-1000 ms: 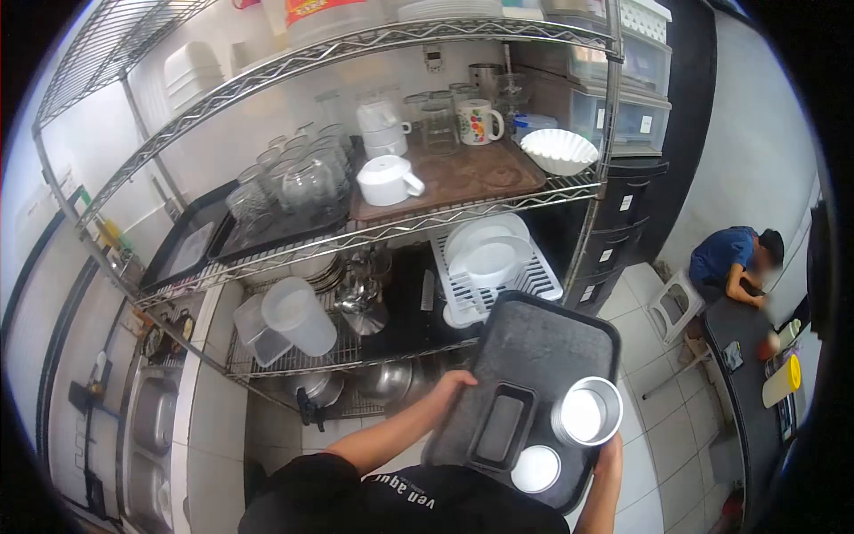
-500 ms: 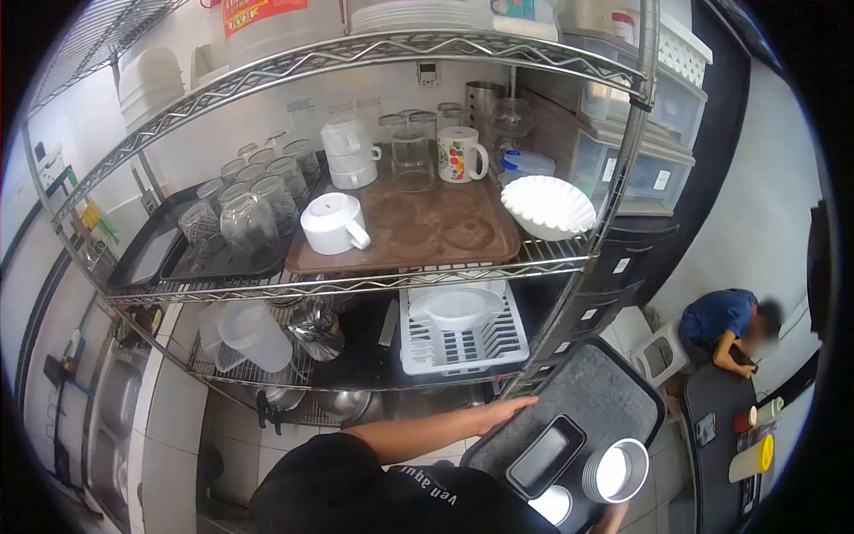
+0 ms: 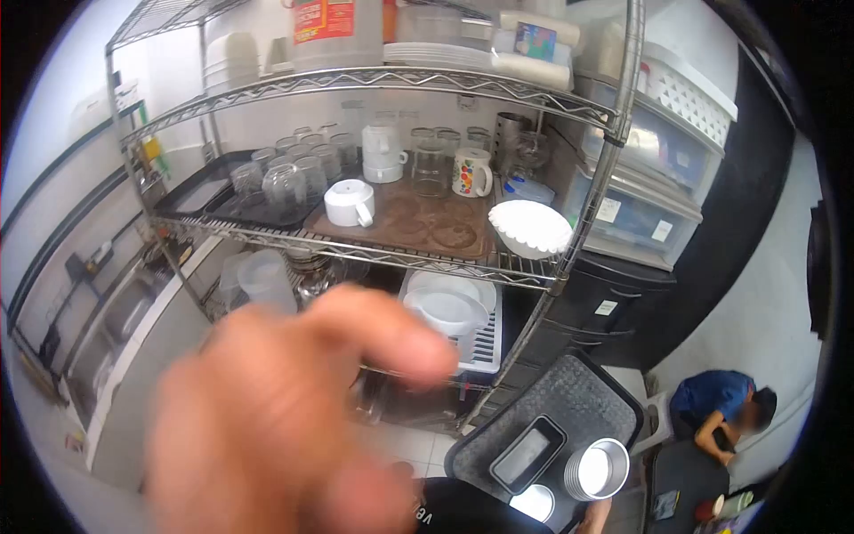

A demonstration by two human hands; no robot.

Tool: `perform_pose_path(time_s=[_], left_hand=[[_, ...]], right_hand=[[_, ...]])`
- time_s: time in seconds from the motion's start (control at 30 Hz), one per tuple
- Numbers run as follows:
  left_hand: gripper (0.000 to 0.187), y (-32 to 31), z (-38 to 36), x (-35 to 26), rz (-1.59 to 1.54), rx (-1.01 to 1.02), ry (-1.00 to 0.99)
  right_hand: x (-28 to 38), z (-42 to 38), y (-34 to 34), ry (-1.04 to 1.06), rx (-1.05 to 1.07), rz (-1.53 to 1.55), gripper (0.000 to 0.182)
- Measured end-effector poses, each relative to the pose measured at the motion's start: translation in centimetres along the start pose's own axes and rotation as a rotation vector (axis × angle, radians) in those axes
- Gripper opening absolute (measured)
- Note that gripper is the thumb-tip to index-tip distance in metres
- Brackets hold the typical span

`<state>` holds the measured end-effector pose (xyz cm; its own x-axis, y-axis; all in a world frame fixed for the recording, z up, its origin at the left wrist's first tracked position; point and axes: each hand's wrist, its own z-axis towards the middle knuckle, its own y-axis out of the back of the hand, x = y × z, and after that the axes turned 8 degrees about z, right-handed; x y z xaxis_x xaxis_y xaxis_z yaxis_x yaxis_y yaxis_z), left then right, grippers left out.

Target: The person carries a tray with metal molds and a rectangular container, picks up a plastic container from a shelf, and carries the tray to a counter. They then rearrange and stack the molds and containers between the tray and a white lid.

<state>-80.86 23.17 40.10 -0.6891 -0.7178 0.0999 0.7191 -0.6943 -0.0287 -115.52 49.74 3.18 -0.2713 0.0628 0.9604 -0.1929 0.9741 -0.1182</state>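
My left hand (image 3: 285,418) is raised close to the camera, large and blurred, with one finger reaching to the right; I see nothing in it. A dark grey tray (image 3: 578,400) sits low at the right, in front of my black shirt. It carries a black rectangular dish (image 3: 527,454), a stack of metal cups (image 3: 598,469) and a small white round dish (image 3: 534,501). Only a little of my right hand (image 3: 593,516) shows, gripping the tray's near edge.
A wire shelf rack (image 3: 569,258) stands ahead with upturned glasses (image 3: 285,182), white mugs (image 3: 351,203), a painted mug (image 3: 471,172), a white fluted bowl (image 3: 531,227) and a dish rack (image 3: 463,316). Plastic drawers (image 3: 640,178) stand at the right. A person in blue (image 3: 721,405) crouches at lower right.
My left hand has let go of the tray's edge and come up in front of the camera. The view has swung left and up; the tray stays low at the right.
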Motion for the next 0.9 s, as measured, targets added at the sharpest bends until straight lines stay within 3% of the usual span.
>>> perform_pose_path(time_s=[0.13,0.3,0.37,0.4,0.53,0.6,0.63,0.67,0.7,0.73,0.8,0.9], left_hand=[[0.050,-2.6,2.2,-4.4,0.039,0.083,-0.358],[0.064,-2.1,3.5,-9.3,-0.019,0.337,-0.466],[0.034,-1.8,4.1,-5.2,0.117,0.246,-0.838],[0.034,-1.0,5.0,-3.2,0.113,0.256,-0.846],[0.037,3.7,11.0,5.4,0.937,0.206,-0.029],[0.043,6.4,13.1,12.4,1.276,0.391,0.006],[0.049,8.8,13.7,15.7,1.436,0.533,-0.022],[0.056,10.8,13.9,18.0,1.499,0.666,0.080],[0.063,12.2,14.2,19.6,1.556,0.801,0.186],[0.063,12.8,14.6,20.4,1.553,0.799,0.176],[0.072,13.6,15.0,21.5,1.609,0.935,0.562],[0.073,13.6,15.9,22.4,1.622,1.091,0.686]], right_hand=[[1.5,2.4,0.0,0.004,0.083,-0.030,0.039],[2.6,4.2,-1.7,0.004,0.170,-0.030,0.039],[2.8,4.4,-2.4,0.001,0.195,-0.025,0.038],[2.9,4.6,-2.7,0.003,0.203,-0.023,0.038],[3.7,4.5,-3.4,0.008,0.234,-0.001,0.038],[4.3,4.5,-3.7,0.007,0.336,-0.169,0.043],[3.4,5.5,-3.7,0.017,0.335,-0.157,0.043],[1.7,6.8,-3.4,0.013,0.333,-0.080,0.044],[0.4,7.9,-2.9,0.008,0.331,-0.004,0.046],[-0.3,8.0,-2.4,-0.002,0.317,-0.005,0.046],[-0.9,8.3,-2.0,-0.002,0.295,-0.047,0.046],[-1.1,8.7,-2.0,0.006,0.286,-0.077,0.047]])
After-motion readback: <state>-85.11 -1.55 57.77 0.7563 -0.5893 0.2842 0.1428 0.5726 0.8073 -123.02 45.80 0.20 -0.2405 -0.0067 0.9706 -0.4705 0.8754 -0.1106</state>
